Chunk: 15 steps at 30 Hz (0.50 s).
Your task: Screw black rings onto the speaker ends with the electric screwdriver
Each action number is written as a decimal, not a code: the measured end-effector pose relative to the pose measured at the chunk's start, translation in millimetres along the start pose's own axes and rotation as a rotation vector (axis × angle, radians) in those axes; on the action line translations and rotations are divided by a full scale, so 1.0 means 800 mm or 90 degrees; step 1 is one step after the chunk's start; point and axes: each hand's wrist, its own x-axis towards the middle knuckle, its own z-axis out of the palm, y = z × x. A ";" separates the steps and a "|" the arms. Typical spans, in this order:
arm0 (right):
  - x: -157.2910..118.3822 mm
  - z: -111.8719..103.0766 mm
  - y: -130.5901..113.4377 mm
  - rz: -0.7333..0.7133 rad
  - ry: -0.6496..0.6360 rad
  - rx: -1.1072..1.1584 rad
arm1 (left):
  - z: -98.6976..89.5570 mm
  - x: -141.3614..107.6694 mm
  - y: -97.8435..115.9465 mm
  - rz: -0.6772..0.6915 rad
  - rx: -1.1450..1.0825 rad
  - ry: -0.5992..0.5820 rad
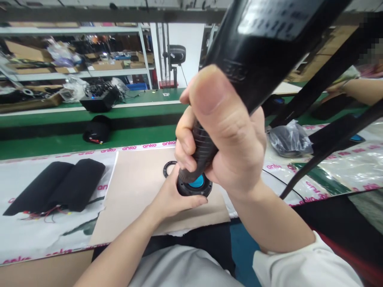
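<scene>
My right hand (pixel 233 131) is wrapped around a black electric screwdriver (pixel 257 59), a pale label on its upper body. The tool slants down toward a round black speaker end (pixel 196 190) with a blue disc in its middle. Whether its tip touches the part is hidden behind the tool's lower end. From the left, my left hand (pixel 170 195) grips that round part, thumb along the near side. Just behind my left fingers, a loose black ring (pixel 169 169) lies on the cardboard sheet (pixel 131 191).
Two black fabric-covered cylinders (pixel 56 185) with loose wires lie at left. A black roll (pixel 97 129) sits on the green belt. At right are a plastic-wrapped item (pixel 290 137), dark bars (pixel 317 159) and another person's arm (pixel 360 91). Shelves (pixel 74 73) stand behind.
</scene>
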 end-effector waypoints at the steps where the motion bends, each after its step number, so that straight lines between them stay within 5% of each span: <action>1: 0.001 0.001 -0.001 0.015 0.000 0.007 | 0.000 0.001 0.000 0.001 -0.002 -0.001; 11: 0.000 0.012 -0.007 0.095 0.037 0.039 | 0.000 0.001 0.004 0.012 0.017 -0.005; 15: -0.003 0.002 0.001 0.004 -0.005 0.075 | 0.000 0.002 0.001 0.012 0.014 -0.005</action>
